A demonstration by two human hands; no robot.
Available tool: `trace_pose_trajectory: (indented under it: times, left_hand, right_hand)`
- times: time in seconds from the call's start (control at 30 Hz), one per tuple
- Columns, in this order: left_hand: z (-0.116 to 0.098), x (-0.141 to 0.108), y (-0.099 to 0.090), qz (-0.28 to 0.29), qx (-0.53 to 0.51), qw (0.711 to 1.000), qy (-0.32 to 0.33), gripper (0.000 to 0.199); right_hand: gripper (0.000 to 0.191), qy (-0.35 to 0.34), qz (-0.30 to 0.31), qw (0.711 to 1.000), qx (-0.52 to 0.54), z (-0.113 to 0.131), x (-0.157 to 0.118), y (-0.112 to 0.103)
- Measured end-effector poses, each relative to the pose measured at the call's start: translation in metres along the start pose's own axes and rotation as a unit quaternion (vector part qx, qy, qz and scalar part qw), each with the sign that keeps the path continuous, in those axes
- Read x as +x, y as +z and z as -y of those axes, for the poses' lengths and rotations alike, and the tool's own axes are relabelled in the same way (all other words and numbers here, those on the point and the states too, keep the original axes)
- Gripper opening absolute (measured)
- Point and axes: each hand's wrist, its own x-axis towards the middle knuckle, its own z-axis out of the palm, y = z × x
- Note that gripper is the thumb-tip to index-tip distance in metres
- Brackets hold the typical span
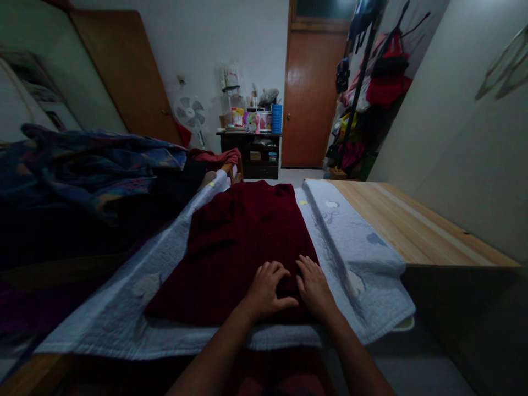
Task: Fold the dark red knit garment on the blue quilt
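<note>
A dark red garment lies spread out on a pale blue quilted cloth, with one part folded over at its left side. My left hand rests on the garment's near right part, fingers spread and curved a little. Close beside it, my right hand lies at the garment's right edge, its fingers apart too. Neither hand shows anything gripped. The cloth under the garment is patterned with small light and grey shapes and hangs over the near edge.
Heaped clothes, a blue patterned one on top, are piled at the left. A wooden board extends along the right. Farther back stand a white fan, a black cabinet with items on it, and a brown door. Bags hang at the right.
</note>
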Motion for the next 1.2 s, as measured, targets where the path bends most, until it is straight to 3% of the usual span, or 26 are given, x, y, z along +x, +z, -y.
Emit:
trace_pose_trajectory:
  times: [0.17, 0.27, 0.43, 0.6, 0.73, 0.8, 1.07, 1.2]
  left_hand:
    - [0.002, 0.001, 0.001, 0.003, -0.006, 1.000, -0.007, 0.047]
    - [0.003, 0.003, 0.002, -0.002, -0.010, 1.000, -0.015, 0.031]
    - [0.004, 0.005, 0.005, -0.010, 0.003, 1.000, -0.027, 0.026]
    - [0.006, 0.001, 0.007, -0.019, 0.008, 1.000, -0.016, 0.019]
    - [0.011, -0.001, 0.012, -0.051, 0.048, 0.997, -0.026, 0.040]
    - [0.015, 0.000, 0.015, -0.040, 0.064, 0.997, -0.028, 0.052]
    - [0.019, 0.002, 0.017, 0.000, 0.068, 0.997, -0.035, 0.054]
    - [0.019, 0.002, 0.015, 0.015, 0.059, 0.998, -0.034, 0.072]
  right_hand:
    - [0.046, 0.002, 0.014, 1.000, -0.011, 0.001, 0.000, -0.002]
    - [0.046, 0.009, 0.014, 0.999, -0.028, 0.003, -0.001, -0.003]
    - [0.052, 0.043, -0.003, 0.998, -0.050, 0.007, -0.004, -0.003]
    - [0.052, 0.040, 0.020, 0.998, -0.051, 0.006, -0.003, -0.004]
    - [0.050, 0.044, 0.022, 0.998, -0.045, 0.006, -0.002, -0.006]
    - [0.050, 0.046, 0.020, 0.998, -0.043, 0.006, -0.002, -0.006]
    - [0.050, 0.043, 0.022, 0.998, -0.043, 0.004, -0.002, -0.004]
    - [0.050, 0.049, 0.023, 0.998, -0.040, 0.004, -0.002, -0.004]
